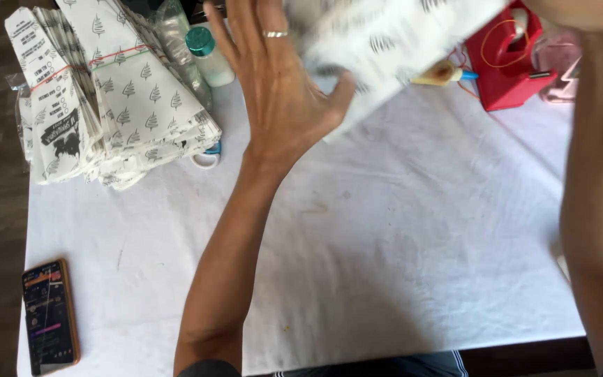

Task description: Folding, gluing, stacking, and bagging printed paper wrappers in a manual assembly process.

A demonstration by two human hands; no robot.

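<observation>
Holding only by thumb edge, the open left hand (pixel 280 91) barely steadies the blurred white tree-printed paper sheet (pixel 392 42) raised over the white-clothed table (pixel 385 230); right hand's grip can't be told; sheet could slip.

A white-clothed bench (pixel 399 230) carries banded stacks of printed paper bags (pixel 113 98), a green-capped bottle (pixel 207 56), a phone (pixel 50 315), and what looks like a red tape dispenser (pixel 514 66).
</observation>
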